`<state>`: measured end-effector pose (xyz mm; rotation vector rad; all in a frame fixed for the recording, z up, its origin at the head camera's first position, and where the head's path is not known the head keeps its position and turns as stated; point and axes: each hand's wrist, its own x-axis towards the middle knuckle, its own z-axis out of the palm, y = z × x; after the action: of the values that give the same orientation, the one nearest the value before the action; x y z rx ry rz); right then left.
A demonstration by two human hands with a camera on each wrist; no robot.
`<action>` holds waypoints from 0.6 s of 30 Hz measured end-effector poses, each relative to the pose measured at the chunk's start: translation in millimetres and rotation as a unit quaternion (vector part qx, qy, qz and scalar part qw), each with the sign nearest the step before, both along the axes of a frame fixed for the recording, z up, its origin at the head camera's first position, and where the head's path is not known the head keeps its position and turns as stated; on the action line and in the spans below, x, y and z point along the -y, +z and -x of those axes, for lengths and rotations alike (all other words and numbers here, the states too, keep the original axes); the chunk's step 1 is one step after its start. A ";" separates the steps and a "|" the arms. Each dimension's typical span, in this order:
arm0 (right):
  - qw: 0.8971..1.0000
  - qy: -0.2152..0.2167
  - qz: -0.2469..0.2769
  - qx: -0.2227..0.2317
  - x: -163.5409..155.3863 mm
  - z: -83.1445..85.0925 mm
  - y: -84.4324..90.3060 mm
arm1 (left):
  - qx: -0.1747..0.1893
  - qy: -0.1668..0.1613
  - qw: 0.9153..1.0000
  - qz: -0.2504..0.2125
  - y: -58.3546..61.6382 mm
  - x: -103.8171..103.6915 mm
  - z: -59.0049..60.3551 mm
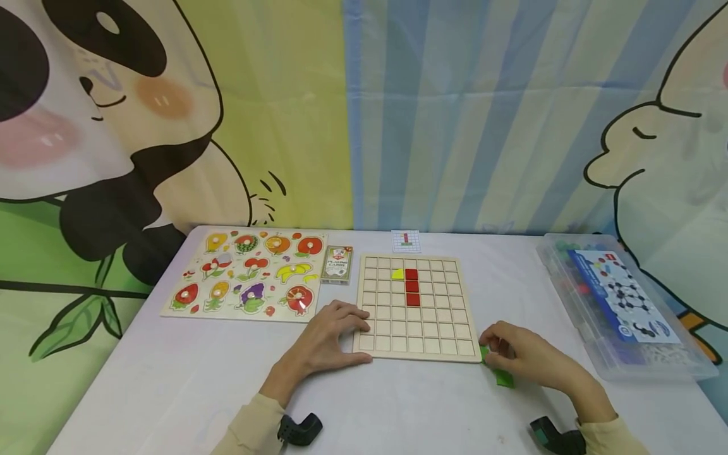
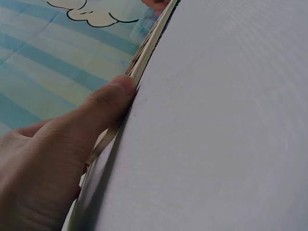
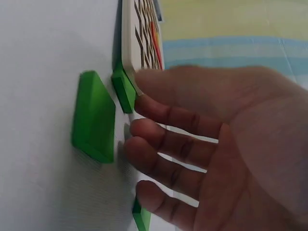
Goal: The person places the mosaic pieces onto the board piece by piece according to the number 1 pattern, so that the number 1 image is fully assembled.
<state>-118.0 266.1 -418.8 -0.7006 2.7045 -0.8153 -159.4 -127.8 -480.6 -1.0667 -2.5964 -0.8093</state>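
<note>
A white table [image 1: 398, 404] carries a wooden grid board [image 1: 416, 308] with three red tiles [image 1: 412, 286] and a yellow piece [image 1: 397, 274] set in its cells. The left hand [image 1: 332, 333] rests against the board's near left corner, fingers relaxed, holding nothing. The right hand [image 1: 520, 357] hovers with loosely spread fingers over green tiles [image 3: 94, 115] lying just beside the board's near right corner.

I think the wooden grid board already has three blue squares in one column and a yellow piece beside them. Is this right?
Not quite: the three squares in that column are red, not blue, as the head view shows. The rest holds: they sit in the wooden grid board with the yellow piece beside the top one.
</note>
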 end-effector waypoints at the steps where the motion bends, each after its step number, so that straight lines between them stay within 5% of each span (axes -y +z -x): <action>1: 1.000 0.006 0.000 0.003 -0.1 -2.3 -0.5 | -0.001 0.001 1.000 -0.003 -0.7 -0.2 0.5; 8: 0.997 -0.034 -0.055 -0.043 10.2 -7.3 -6.0 | 0.005 0.004 1.000 -0.029 -3.2 -1.3 0.4; 18: 0.991 -0.073 -0.106 -0.030 12.3 -9.8 -1.5 | 0.018 0.005 0.999 -0.044 -5.5 -4.3 1.7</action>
<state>-108.2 253.8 -420.3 -0.4927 2.8665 -0.5316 -161.1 -123.6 -486.1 -1.0229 -2.5669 -0.9391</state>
